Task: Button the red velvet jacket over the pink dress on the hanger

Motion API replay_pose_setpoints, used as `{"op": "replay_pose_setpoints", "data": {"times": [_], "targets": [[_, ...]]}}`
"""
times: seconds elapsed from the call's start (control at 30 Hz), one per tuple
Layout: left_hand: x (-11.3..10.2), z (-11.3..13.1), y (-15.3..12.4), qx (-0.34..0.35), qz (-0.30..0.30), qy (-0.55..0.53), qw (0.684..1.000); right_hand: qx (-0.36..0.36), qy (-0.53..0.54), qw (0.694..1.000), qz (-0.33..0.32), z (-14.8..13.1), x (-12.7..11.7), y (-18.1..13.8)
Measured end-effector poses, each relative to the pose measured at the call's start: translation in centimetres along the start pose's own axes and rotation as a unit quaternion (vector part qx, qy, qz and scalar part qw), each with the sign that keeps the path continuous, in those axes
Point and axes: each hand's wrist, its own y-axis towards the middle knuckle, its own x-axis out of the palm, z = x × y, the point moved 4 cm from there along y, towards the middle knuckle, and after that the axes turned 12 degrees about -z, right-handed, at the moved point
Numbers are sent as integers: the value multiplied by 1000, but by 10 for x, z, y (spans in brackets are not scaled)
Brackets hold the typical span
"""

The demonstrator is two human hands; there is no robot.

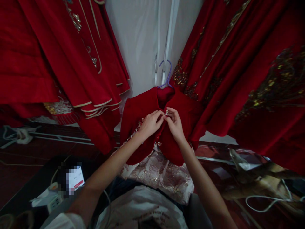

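Note:
A short red jacket lies spread in front of me with a purple hanger at its neck. Both my hands meet at the top of its front opening. The fingers of my left hand pinch together at the jacket's edge; what lies between the tips is too small to see. My right hand has thumb and fingers closed about a small pearly beaded fastener on the opposite edge. Lower on the front sits another beaded fastener. Strings of beads decorate the side nearest my left hand.
Red garments with trim hang on the left, and red garments with gold embroidery on the right. Pale shiny fabric lies under the jacket. A lit phone screen and white cord are nearby.

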Motion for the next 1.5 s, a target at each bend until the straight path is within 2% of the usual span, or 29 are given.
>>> {"op": "replay_pose_setpoints", "data": {"times": [0.07, 0.17, 0.23, 0.3, 0.4, 0.47, 0.53, 0.57, 0.63, 0.73, 0.8, 0.9, 1.03, 1.1, 1.2, 1.3, 1.4, 1.5], "targets": [[9, -7, -8, -39, 43, -123, 991, -9, -11, 1000, -26, -2, 9, -11], [26, -15, -17, -83, 54, -284, 954, -5, -50, 994, -93, -9, 14, -32], [34, -16, -21, -98, 48, -353, 929, 24, -93, 987, -125, -10, 8, -44], [38, -15, -24, -105, 45, -377, 919, 79, -137, 977, -141, -7, -7, -52], [42, -14, -27, -127, 41, -378, 916, 131, -164, 972, -108, -6, -35, -56], [44, -13, -31, -147, 41, -365, 918, 126, -150, 979, -59, -16, -51, -55], [45, -10, -35, -165, 43, -357, 919, 112, -110, 987, -38, -35, -57, -56], [45, -8, -38, -171, 40, -369, 913, 109, -83, 989, -51, -46, -56, -57], [44, -4, -44, -181, 28, -429, 885, 114, -19, 985, -126, -66, -45, -61], [37, 0, -55, -189, 9, -529, 827, 147, 63, 955, -251, -79, -21, -67], [31, -3, -64, -205, -3, -560, 803, 158, 69, 953, -248, -71, -11, -66], [24, -15, -79, -252, -11, -565, 786, 166, 13, 969, -181, -44, -2, -63], [20, -30, -92, -246, 39, -548, 799, 166, -80, 968, -173, -12, 21, -65], [22, -35, -95, -231, 68, -528, 814, 151, -87, 972, -159, -4, 32, -67], [28, -40, -94, -230, 74, -486, 840, 127, -93, 980, -122, 4, 43, -69], [35, -41, -91, -221, 66, -457, 859, 106, -96, 986, -90, 10, 47, -70], [35, -38, -90, -197, 80, -403, 890, 97, -71, 988, -95, 16, 48, -70], [24, -38, -92, -192, 153, -267, 932, 100, -79, 988, -89, 17, 42, -68]]}}
